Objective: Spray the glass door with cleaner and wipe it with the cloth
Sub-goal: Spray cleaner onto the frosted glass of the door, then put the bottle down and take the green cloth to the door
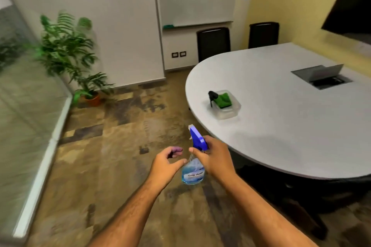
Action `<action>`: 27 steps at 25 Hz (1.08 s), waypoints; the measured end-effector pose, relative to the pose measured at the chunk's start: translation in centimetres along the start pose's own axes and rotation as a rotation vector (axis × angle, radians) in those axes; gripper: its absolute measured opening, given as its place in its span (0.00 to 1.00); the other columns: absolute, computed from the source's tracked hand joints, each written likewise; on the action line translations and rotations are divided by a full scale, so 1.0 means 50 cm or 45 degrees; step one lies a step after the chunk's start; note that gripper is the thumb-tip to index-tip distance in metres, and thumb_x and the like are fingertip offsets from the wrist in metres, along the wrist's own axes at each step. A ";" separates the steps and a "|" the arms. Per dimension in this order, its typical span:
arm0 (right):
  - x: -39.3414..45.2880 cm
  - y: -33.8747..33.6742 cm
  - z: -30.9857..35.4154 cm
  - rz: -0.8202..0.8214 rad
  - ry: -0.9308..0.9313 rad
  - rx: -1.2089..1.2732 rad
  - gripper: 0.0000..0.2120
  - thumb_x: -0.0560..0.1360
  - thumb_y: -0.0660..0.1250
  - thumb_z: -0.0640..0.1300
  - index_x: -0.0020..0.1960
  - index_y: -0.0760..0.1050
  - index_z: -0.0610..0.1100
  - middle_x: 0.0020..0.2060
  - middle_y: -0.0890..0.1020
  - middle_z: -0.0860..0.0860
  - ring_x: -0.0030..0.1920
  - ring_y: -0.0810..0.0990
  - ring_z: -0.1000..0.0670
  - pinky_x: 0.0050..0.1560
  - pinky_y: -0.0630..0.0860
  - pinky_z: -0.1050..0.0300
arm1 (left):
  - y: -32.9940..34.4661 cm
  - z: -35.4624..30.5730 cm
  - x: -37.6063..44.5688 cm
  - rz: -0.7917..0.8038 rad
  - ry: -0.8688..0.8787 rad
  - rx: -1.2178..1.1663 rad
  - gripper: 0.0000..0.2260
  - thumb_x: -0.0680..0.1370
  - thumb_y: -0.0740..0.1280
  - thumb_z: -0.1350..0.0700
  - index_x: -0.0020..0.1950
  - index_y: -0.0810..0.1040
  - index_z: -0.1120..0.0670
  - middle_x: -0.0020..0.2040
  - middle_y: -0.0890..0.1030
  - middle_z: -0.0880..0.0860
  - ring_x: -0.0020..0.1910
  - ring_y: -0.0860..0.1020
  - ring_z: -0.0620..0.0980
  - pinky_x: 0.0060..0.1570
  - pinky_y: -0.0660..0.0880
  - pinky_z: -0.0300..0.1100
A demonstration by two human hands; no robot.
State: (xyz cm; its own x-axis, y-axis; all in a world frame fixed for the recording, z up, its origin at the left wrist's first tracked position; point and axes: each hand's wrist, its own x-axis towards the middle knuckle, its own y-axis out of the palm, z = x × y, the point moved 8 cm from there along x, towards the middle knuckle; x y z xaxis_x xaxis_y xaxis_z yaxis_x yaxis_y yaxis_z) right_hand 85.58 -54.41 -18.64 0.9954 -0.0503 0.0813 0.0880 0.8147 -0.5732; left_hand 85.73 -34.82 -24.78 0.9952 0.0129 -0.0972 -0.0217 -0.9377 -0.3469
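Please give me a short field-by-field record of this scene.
right hand: gripping the neck of the spray bottle
left hand: open, beside the bottle, thumb near it
green cloth: in a clear plastic container on the table
glass door: at left, not yet wiped
potted plant: in the corner

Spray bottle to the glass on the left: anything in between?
Nothing visible. The right hand holds the spray bottle over bare floor, and the glass panel lies left across open floor. The potted plant stands farther back.
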 end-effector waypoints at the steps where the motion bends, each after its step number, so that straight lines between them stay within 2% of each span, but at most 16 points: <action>1: 0.027 -0.014 -0.018 -0.038 0.038 0.003 0.14 0.72 0.79 0.58 0.53 0.83 0.52 0.42 0.86 0.56 0.43 0.85 0.54 0.49 0.84 0.49 | 0.011 -0.010 0.034 0.026 0.007 -0.006 0.16 0.73 0.80 0.62 0.58 0.85 0.51 0.52 0.87 0.47 0.48 0.81 0.33 0.48 0.75 0.26; 4: 0.112 -0.066 -0.075 -0.207 0.126 -0.004 0.13 0.73 0.79 0.59 0.52 0.83 0.54 0.43 0.87 0.56 0.43 0.84 0.56 0.45 0.80 0.55 | 0.066 -0.041 0.141 0.117 0.027 -0.016 0.13 0.75 0.79 0.60 0.58 0.85 0.50 0.52 0.87 0.47 0.52 0.83 0.41 0.55 0.78 0.37; 6: 0.161 -0.104 -0.112 -0.290 0.181 0.003 0.13 0.75 0.78 0.57 0.55 0.82 0.55 0.47 0.86 0.56 0.44 0.83 0.56 0.43 0.75 0.61 | 0.108 -0.064 0.197 0.150 0.012 -0.027 0.11 0.76 0.78 0.59 0.57 0.85 0.49 0.52 0.87 0.47 0.54 0.83 0.45 0.58 0.80 0.40; 8: 0.212 -0.133 -0.156 -0.339 0.230 0.026 0.15 0.76 0.77 0.56 0.59 0.81 0.54 0.51 0.86 0.55 0.48 0.83 0.53 0.45 0.74 0.63 | 0.154 -0.079 0.243 0.198 0.013 -0.021 0.10 0.77 0.78 0.58 0.57 0.85 0.49 0.52 0.86 0.47 0.55 0.83 0.45 0.58 0.80 0.41; 12: 0.336 -0.169 -0.254 -0.370 0.301 0.016 0.21 0.77 0.77 0.55 0.66 0.80 0.49 0.59 0.86 0.50 0.51 0.81 0.51 0.51 0.76 0.59 | 0.246 -0.100 0.348 0.236 -0.007 0.017 0.11 0.77 0.78 0.59 0.59 0.85 0.51 0.53 0.86 0.48 0.56 0.83 0.46 0.52 0.78 0.34; 15: 0.436 -0.188 -0.327 -0.300 0.286 -0.020 0.21 0.77 0.78 0.55 0.66 0.80 0.49 0.60 0.86 0.49 0.51 0.81 0.51 0.52 0.78 0.57 | 0.317 -0.123 0.437 0.213 -0.024 0.060 0.12 0.78 0.77 0.57 0.61 0.85 0.50 0.55 0.86 0.48 0.58 0.83 0.47 0.57 0.81 0.39; 17: 0.497 -0.200 -0.368 -0.231 0.246 -0.054 0.16 0.76 0.78 0.57 0.59 0.78 0.54 0.55 0.87 0.50 0.48 0.82 0.51 0.50 0.79 0.57 | 0.355 -0.135 0.495 0.174 -0.048 0.095 0.12 0.78 0.77 0.57 0.61 0.85 0.51 0.56 0.86 0.48 0.59 0.83 0.48 0.61 0.82 0.44; 19: 0.565 -0.215 -0.412 -0.147 0.214 -0.093 0.16 0.74 0.79 0.58 0.56 0.77 0.56 0.51 0.87 0.53 0.46 0.83 0.50 0.47 0.79 0.59 | 0.401 -0.144 0.551 0.136 -0.078 0.105 0.12 0.78 0.77 0.57 0.61 0.85 0.52 0.56 0.86 0.49 0.59 0.83 0.49 0.61 0.81 0.45; 21: 0.625 -0.229 -0.449 -0.083 0.184 -0.126 0.18 0.74 0.79 0.60 0.58 0.80 0.53 0.50 0.86 0.55 0.45 0.83 0.51 0.46 0.78 0.62 | 0.436 -0.153 0.600 0.092 -0.116 0.103 0.12 0.78 0.77 0.57 0.62 0.85 0.54 0.56 0.86 0.50 0.59 0.83 0.49 0.59 0.80 0.43; 24: 0.687 -0.231 -0.491 0.043 0.124 -0.167 0.22 0.73 0.79 0.61 0.61 0.82 0.51 0.52 0.86 0.55 0.47 0.84 0.52 0.50 0.82 0.59 | 0.462 -0.139 0.653 -0.025 -0.226 0.012 0.11 0.78 0.77 0.58 0.61 0.85 0.55 0.55 0.86 0.51 0.57 0.83 0.50 0.54 0.79 0.39; 27: 0.721 -0.231 -0.521 0.142 0.090 -0.141 0.23 0.73 0.79 0.61 0.62 0.81 0.50 0.54 0.86 0.53 0.50 0.83 0.52 0.53 0.83 0.57 | 0.495 -0.117 0.677 -0.085 -0.351 -0.097 0.11 0.78 0.77 0.61 0.60 0.85 0.56 0.55 0.86 0.54 0.57 0.84 0.53 0.56 0.80 0.40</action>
State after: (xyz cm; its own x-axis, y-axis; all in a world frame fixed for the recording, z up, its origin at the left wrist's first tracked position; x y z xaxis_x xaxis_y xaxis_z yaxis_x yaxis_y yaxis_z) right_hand 121.44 -80.69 -30.35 0.9990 -0.0069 -0.0432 -0.0235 0.7493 -0.6618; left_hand 119.42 -59.63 -31.18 0.9304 0.1597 -0.3298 0.0607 -0.9548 -0.2910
